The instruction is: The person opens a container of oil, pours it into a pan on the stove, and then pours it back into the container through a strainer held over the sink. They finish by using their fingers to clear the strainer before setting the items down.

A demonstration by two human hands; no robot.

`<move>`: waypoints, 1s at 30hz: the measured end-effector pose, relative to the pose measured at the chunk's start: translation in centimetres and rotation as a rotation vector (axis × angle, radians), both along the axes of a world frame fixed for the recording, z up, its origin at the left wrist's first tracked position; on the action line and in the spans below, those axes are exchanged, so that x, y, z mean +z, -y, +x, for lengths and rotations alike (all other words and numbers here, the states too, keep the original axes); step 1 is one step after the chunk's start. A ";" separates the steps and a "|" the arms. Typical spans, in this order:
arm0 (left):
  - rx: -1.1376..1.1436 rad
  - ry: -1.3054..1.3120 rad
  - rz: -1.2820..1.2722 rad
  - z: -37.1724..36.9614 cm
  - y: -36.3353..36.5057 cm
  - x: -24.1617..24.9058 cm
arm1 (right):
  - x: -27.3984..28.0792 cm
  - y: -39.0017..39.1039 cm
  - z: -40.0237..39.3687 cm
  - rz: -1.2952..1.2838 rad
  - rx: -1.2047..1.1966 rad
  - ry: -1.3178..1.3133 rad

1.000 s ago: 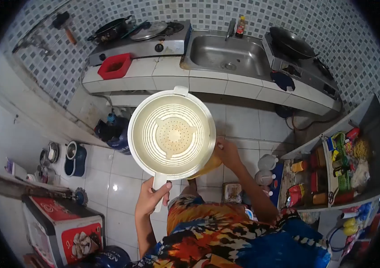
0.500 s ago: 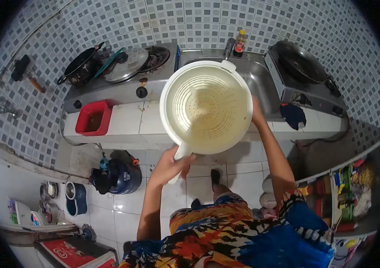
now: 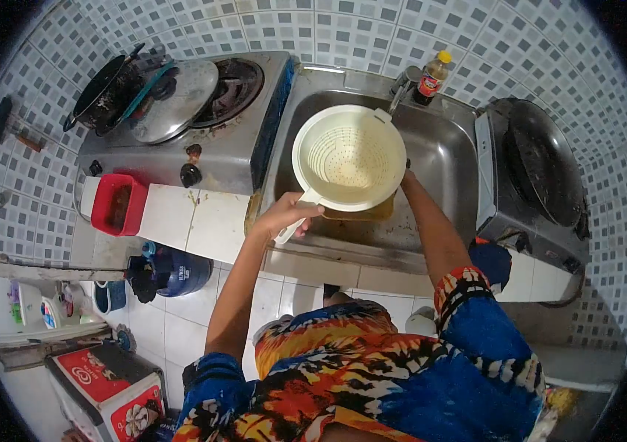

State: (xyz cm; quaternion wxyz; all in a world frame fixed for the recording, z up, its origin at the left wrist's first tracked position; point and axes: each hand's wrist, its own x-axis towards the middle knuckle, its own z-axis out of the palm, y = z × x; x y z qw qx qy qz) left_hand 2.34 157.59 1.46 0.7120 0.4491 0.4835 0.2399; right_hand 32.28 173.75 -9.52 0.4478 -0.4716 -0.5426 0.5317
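Over the sink (image 3: pixel 439 151), colander (image 3: pixel 350 157) handle in left grip (image 3: pixel 291 216)

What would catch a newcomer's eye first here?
The round cream plastic strainer, its handle in the left hand, stands out over the steel sink. Next come the red plastic container on the white-tiled counter at left and the round black pan at far right.
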 end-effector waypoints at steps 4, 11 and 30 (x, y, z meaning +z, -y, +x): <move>-0.077 -0.054 0.024 -0.2 -1.1 -1.8 | -1.0 -1.0 0.9 -0.133 0.015 -0.049; -0.252 -0.272 -0.043 0.5 -3.2 -3.0 | 0.9 3.6 3.0 -0.377 -0.259 -0.045; 1.331 -1.108 0.915 -21.2 8.0 6.5 | 13.5 11.3 -10.5 -0.013 -0.119 -0.201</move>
